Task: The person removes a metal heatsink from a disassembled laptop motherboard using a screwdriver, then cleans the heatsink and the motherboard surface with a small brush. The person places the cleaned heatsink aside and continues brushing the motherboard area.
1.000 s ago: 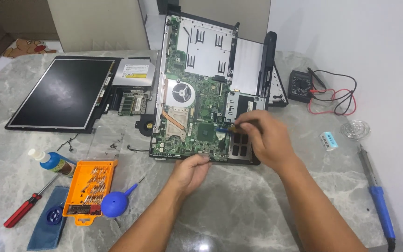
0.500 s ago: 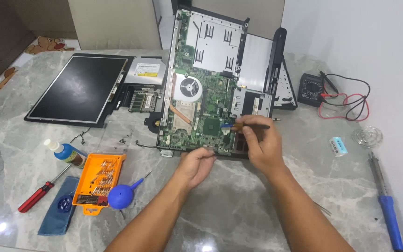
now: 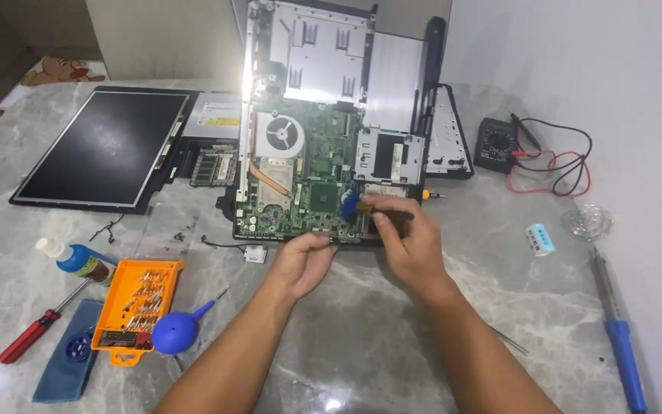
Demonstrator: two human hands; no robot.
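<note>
Right hand [image 3: 411,241] grips a small blue-tipped tool [image 3: 350,204], fingers closed round it, tip on the green motherboard [image 3: 300,184] at mid-counter. Left hand [image 3: 304,261] rests at the board's near edge, fingers curled, holding nothing.

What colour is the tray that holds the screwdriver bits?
Orange; the bit tray shows best in the head view.

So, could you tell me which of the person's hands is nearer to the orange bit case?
The left. The left hand rests at the motherboard's front edge, right of the orange bit case; the right hand is farther right, holding a small tool.
</note>
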